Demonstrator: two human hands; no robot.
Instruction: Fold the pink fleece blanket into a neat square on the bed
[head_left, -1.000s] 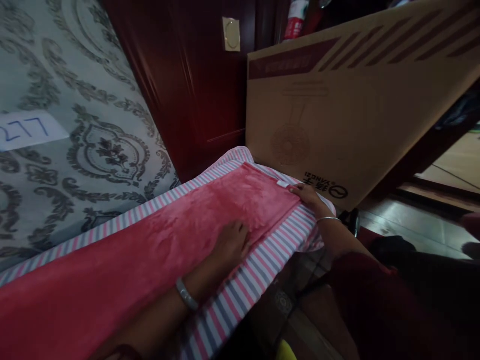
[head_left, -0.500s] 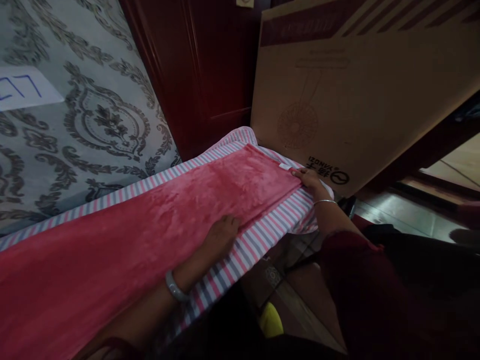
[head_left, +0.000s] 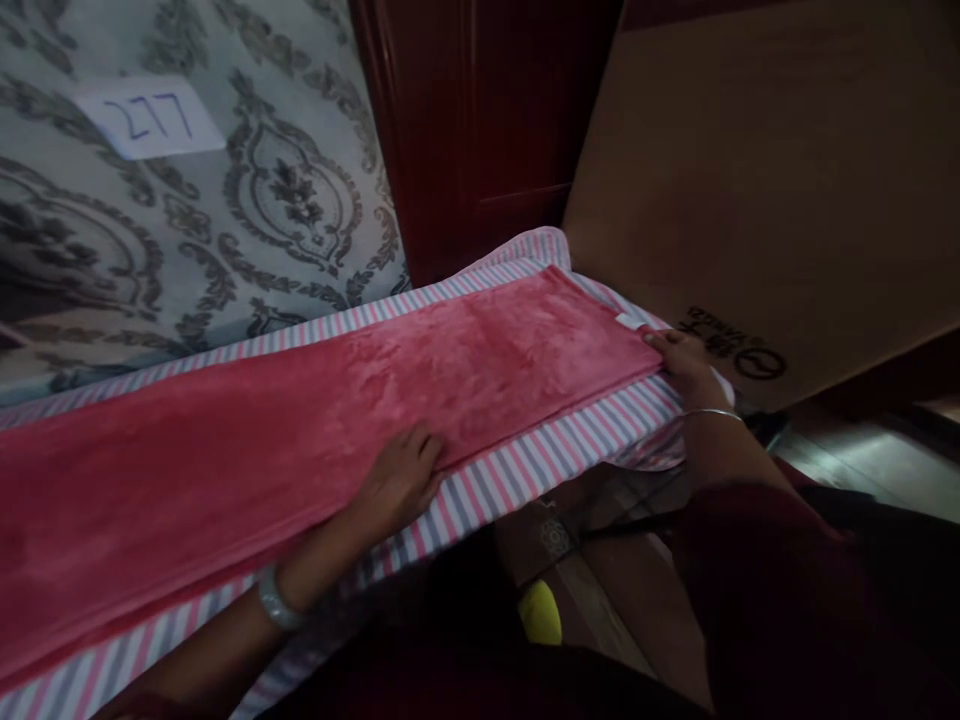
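Observation:
A folded red plush blanket (head_left: 247,420) lies lengthwise on a pink, grey and white striped cloth (head_left: 517,465). My right hand (head_left: 679,358) pinches the blanket's near right corner, beside a small white tag (head_left: 631,321). Resting on the blanket's near edge is my left hand (head_left: 401,475), with its fingers loosely bent and lying on the plush. Its thumb side is by the striped cloth, and the fingertips are partly hidden. Some mottled, brushed-looking marks show on the plush between my two hands.
Behind the striped surface stand a wall with damask pattern (head_left: 300,200), a paper marked 277 (head_left: 157,118) and a dark red panel (head_left: 487,120). A large cardboard box (head_left: 720,180) leans at the right. Below is tiled floor (head_left: 600,610) with a yellow object (head_left: 540,612).
My left hand has slid leftward along the blanket's near edge, away from the right corner. My right hand still holds that corner. The view has turned left, bringing the whole paper into sight.

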